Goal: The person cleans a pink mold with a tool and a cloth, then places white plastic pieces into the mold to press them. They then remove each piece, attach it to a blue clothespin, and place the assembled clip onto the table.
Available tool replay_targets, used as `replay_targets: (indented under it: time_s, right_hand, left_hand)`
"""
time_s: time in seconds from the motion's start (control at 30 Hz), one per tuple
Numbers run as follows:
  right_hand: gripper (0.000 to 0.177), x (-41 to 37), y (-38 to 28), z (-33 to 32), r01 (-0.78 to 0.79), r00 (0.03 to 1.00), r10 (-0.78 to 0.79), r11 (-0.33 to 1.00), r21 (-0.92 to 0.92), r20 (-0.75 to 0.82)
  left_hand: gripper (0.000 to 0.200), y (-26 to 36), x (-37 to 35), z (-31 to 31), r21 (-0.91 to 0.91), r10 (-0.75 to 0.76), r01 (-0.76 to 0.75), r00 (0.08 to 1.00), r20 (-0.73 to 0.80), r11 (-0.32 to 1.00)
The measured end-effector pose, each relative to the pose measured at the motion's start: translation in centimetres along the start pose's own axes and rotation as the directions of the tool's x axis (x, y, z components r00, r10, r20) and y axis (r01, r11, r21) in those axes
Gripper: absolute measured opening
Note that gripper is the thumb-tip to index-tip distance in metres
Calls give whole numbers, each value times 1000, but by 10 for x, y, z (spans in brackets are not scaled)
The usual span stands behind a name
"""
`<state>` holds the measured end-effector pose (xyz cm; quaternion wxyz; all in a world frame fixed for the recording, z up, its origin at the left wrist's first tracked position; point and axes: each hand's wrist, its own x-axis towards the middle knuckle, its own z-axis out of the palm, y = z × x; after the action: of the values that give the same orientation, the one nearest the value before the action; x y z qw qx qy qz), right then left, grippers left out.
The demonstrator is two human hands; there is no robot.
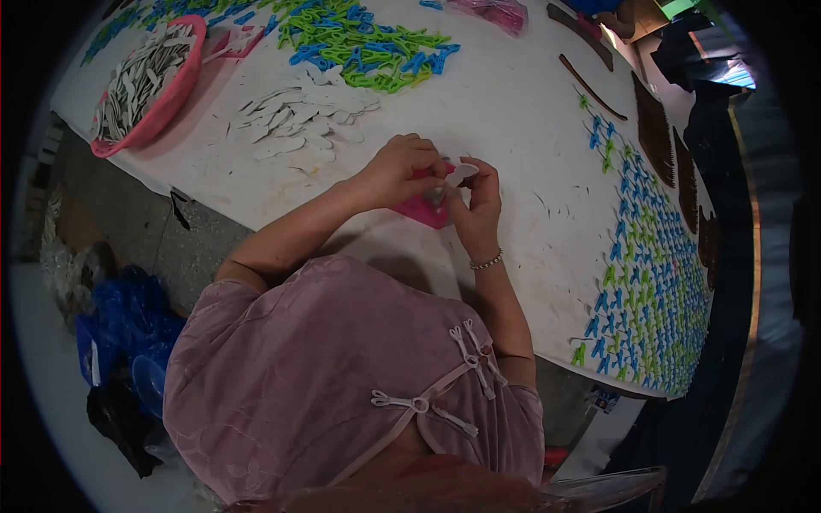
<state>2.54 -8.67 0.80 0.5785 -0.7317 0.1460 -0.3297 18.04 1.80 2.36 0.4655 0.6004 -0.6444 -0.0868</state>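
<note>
Both hands meet over the middle of the white table [513, 103]. My left hand [400, 171] grips a pink plastic piece [425, 211] that rests on the table just below the fingers. My right hand [479, 203], with a bead bracelet at the wrist, pinches a small white clip part [463, 172] against the pink piece. The fingers hide where the two parts touch.
A loose pile of white clip parts [299, 115] lies left of the hands, and a pink basket [175, 94] of more sits at the far left. Blue and green clips [368, 43] are heaped behind. Rows of them [641, 256] and brown strips [654, 128] fill the right side. Blue bags [120, 325] lie on the floor.
</note>
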Motion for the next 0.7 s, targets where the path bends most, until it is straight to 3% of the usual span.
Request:
replay_targets:
  time_s: [0.07,0.13,0.23,0.37,0.5,0.7]
  right_hand:
    - [39,1,1,0,12,1000,-12,999,-52,7]
    - [39,1,-2,3,26,1000,-25,994,-105,17]
    - [37,2,-3,7,120,993,-116,973,-195,32]
    - [33,3,4,9,194,981,-176,917,-349,83]
    - [31,2,5,4,278,960,-260,850,-447,102]
    - [28,-7,6,-10,230,971,-233,834,-501,58]
  left_hand:
    - [14,1,-3,-1,-16,14,-14,1000,-15,1000]
    - [17,7,-4,-4,-30,-82,81,996,-45,996]
    - [20,28,0,-19,-48,-21,15,992,-128,999]
    - [22,30,-4,-29,51,51,-45,991,-122,998]
    - [23,21,-9,-32,82,-30,36,997,-78,996]
    - [25,0,-11,-15,31,-100,101,995,-19,994]
